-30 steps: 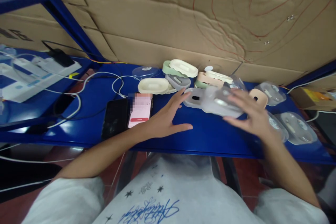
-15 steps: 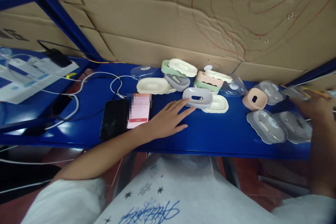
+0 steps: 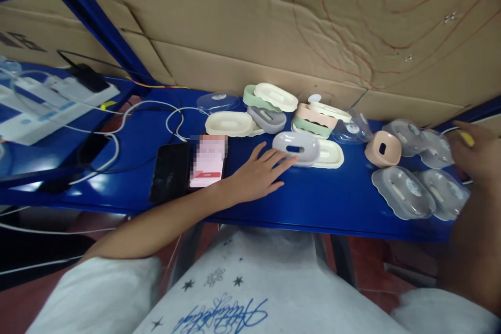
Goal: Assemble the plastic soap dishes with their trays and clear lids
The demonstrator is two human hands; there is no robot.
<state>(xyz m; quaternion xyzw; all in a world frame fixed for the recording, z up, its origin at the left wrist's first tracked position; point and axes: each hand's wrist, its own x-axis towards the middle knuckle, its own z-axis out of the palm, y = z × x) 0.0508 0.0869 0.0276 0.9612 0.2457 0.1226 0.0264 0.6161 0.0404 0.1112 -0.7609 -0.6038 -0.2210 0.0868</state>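
My left hand (image 3: 260,175) lies with its fingers spread, the fingertips touching the near edge of a lavender oval piece (image 3: 282,143) with a slot. That piece overlaps a cream tray (image 3: 329,154). At the far right, my right hand (image 3: 475,148) is smeared by motion beside a grey dish under a clear lid (image 3: 437,148); its fingers are too blurred to read. Left of it, several lidded grey dishes surround a peach holder (image 3: 383,150). Behind the lavender piece sit stacked peach and green pieces (image 3: 313,122), a grey dish (image 3: 266,120) and cream trays (image 3: 229,123).
A black phone (image 3: 170,172) and a phone with a lit screen (image 3: 209,162) lie left of my left hand. White cables and a power strip (image 3: 50,109) are farther left. Cardboard (image 3: 235,26) stands behind the blue table (image 3: 313,203).
The lidded grey dish by my right hand now rests behind the other dishes, and that hand has moved off it. My left fingers have shifted slightly along the lavender piece. The view has tilted slightly.
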